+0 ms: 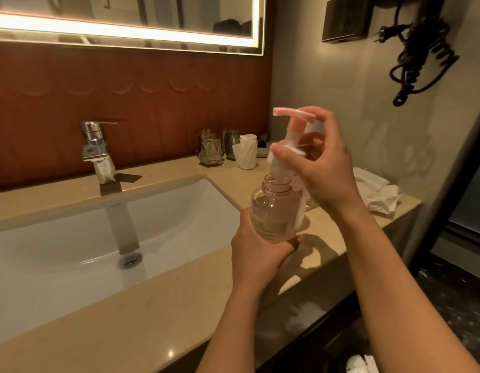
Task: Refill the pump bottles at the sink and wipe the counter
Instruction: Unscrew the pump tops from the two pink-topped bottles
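- The bottle (274, 211) is upright just to the right of the sink (72, 238), with its base at or just above the counter (152, 327).
- The left hand (256, 254) grips the bottle's lower half from below and the near side, fingers and thumb curled round the labelled part.
- The right hand (325, 173) is above the neck and a little to its right. It pinches the pump (290, 130) at the white collar between thumb and fingers, and one finger reaches up beside the pink spout.
- What the coming move turns on is that the bottle's long axis runs straight up while the pump leans a little, its top tipped to the right.
- The pump's lower end is already inside the open threaded neck, but the collar sits clear above the threads.
- To seat the pump, I judge the right hand must bring it upright over the neck, lower it and twist while the left hand holds the bottle steady.
- How full the bottle is cannot be read surely through the tinted plastic; it may hold some clear liquid.
- The faucet (96, 146) is off to the left, nearer the left hand.
- The crumpled wipes (379, 192) lie on the counter to the right, nearer the right hand.
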